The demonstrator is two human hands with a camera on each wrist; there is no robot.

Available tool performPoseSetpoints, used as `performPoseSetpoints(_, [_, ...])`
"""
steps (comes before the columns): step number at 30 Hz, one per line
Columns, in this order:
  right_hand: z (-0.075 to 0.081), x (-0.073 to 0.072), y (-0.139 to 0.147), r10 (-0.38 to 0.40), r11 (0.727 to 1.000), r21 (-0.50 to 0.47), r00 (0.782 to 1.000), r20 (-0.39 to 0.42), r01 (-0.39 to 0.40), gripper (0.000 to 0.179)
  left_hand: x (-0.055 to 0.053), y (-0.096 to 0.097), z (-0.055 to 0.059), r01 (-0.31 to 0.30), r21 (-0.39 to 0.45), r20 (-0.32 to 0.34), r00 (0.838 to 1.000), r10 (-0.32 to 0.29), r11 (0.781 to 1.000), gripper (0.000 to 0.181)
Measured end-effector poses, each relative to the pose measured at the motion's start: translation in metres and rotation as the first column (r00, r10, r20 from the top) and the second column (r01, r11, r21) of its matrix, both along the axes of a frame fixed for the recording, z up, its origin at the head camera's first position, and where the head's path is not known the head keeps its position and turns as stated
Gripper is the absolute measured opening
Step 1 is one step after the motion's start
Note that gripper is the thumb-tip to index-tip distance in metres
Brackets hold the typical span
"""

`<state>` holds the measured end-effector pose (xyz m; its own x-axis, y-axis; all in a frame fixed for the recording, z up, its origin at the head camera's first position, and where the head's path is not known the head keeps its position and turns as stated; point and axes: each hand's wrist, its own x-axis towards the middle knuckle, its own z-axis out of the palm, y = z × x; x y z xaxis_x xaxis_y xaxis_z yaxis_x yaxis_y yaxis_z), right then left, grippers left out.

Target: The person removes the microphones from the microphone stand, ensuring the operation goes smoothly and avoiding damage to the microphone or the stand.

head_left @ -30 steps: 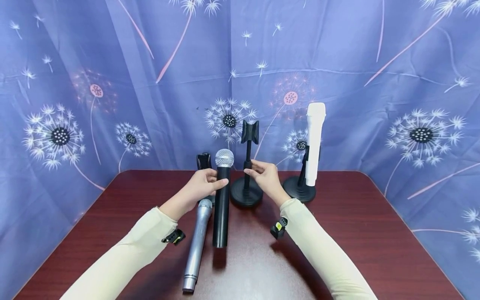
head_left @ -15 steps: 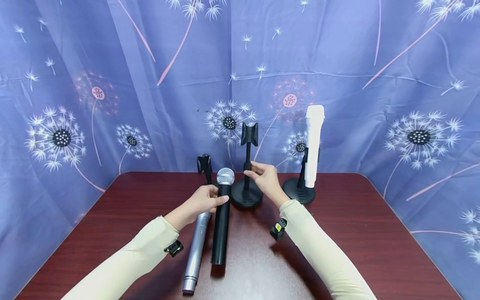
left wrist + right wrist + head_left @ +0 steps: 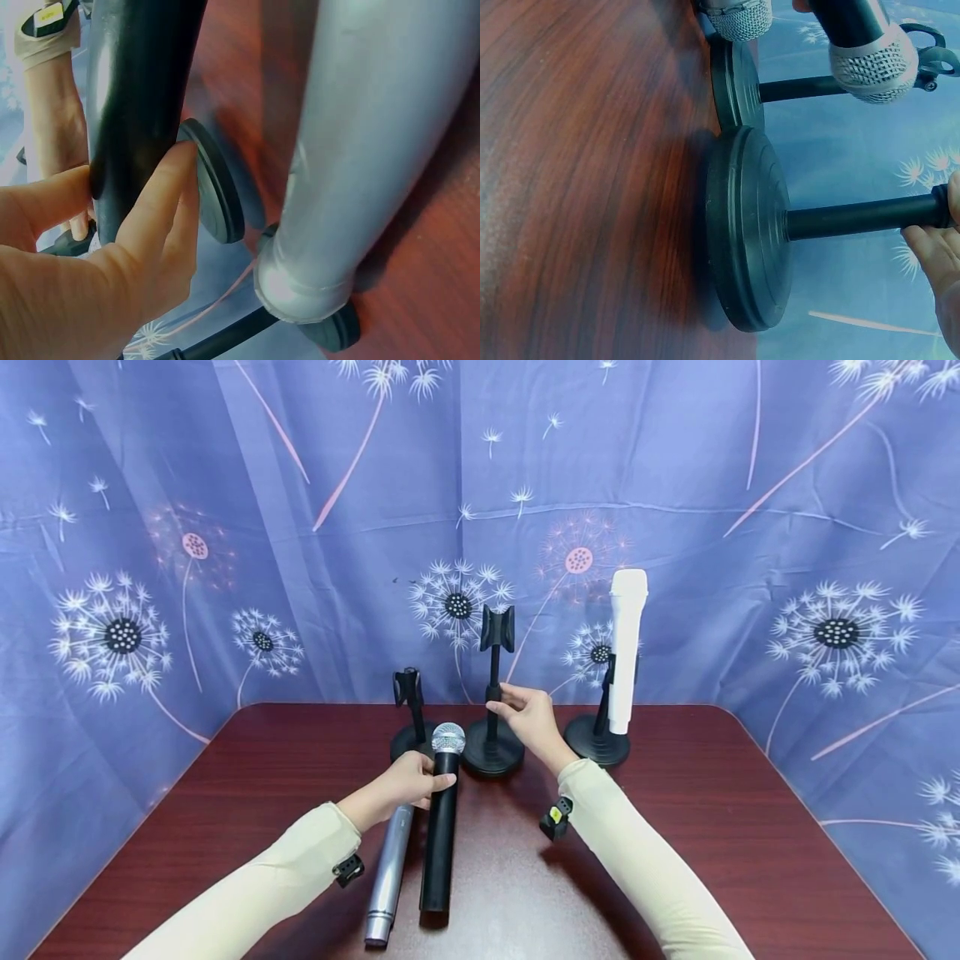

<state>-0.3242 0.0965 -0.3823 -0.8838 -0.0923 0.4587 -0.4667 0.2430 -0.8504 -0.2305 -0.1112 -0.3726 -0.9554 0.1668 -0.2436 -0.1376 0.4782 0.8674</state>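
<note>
My left hand (image 3: pixel 408 782) grips a black microphone (image 3: pixel 439 835) with a silver mesh head, thumb on one side and fingers on the other. The microphone slants up and away, its head near the middle stand's base. Beside it, partly behind my left hand, a silver microphone (image 3: pixel 390 877) lies on the table; its mesh head (image 3: pixel 741 19) shows in the right wrist view. My right hand (image 3: pixel 531 718) pinches the pole of the middle black microphone stand (image 3: pixel 492 752), below its bare cradle (image 3: pixel 497 628). That stand's round base (image 3: pixel 750 232) is on the table.
A shorter black stand (image 3: pixel 408 739) with a bare cradle stands behind my left hand. To the right, another black stand (image 3: pixel 597 745) bears a white microphone (image 3: pixel 627 652). A blue dandelion-print curtain (image 3: pixel 337 568) hangs behind the dark red table (image 3: pixel 675 827).
My left hand has moved down and toward me with the black microphone, away from the middle stand's cradle. The right hand keeps its place on the pole.
</note>
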Motion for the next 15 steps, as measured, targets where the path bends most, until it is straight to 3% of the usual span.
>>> performPoseSetpoints(8, [0.026,0.027,-0.005,0.007,1.0,0.029,1.0,0.016,-0.007,0.035,0.001,-0.002,-0.009,0.003,-0.05,0.028,1.0,-0.002,0.999,0.021])
performPoseSetpoints(15, [0.027,0.031,-0.006,0.0,0.999,0.042,1.0,-0.002,0.001,0.034,0.005,0.0,-0.013,0.007,-0.038,0.026,1.0,-0.006,0.999,0.02])
